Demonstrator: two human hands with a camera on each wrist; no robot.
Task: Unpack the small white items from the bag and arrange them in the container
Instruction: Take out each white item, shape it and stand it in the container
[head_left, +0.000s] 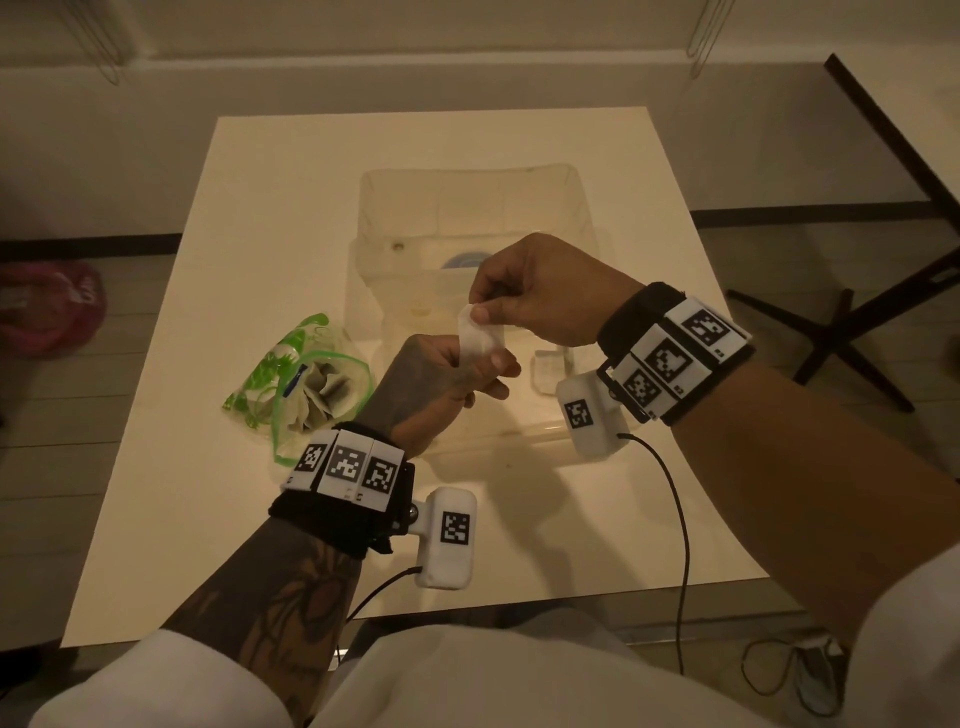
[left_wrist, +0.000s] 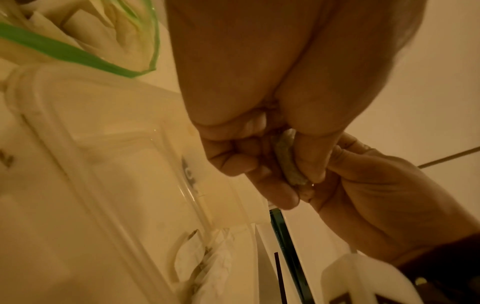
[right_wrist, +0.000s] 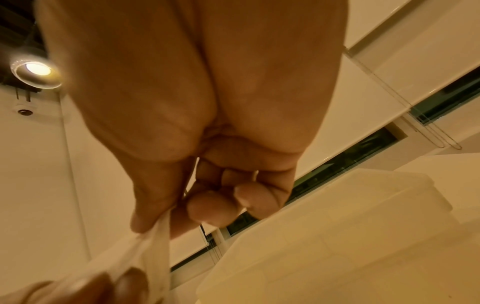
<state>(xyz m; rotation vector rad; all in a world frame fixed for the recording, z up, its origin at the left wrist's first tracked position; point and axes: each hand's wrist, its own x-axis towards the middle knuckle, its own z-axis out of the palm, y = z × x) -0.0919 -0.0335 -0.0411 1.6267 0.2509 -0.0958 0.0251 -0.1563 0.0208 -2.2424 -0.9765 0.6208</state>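
The small white packet (head_left: 480, 340) is up in the air, held by both hands over the near part of the clear container (head_left: 467, 218). The left hand (head_left: 441, 379) pinches its lower end with thumb and fingers curled around it. The right hand (head_left: 540, 291) pinches its top corner between thumb and first finger, and the other fingers are tucked in. From the left wrist view the packet looks thin and soft, and it bends a little between the fingers (left_wrist: 309, 156). The bag (head_left: 306, 384) with green print lies on the table (head_left: 218, 509) just to the left of the container, with its mouth open, and more pale packets show inside it. One flat pale thing (head_left: 550, 371) seems to lie low in the container on the right, near the right wrist, but it is hard to make out. I think the step now is to pass the packet to one hand, or to smooth it out, and then lay it in the container. To do this well, one hand should let go first, so the packet is not pulled or torn. The other should hold it gently by the edge, then lower it flat beside what is there already, not on top. Dropping it from up high could make it land crooked.
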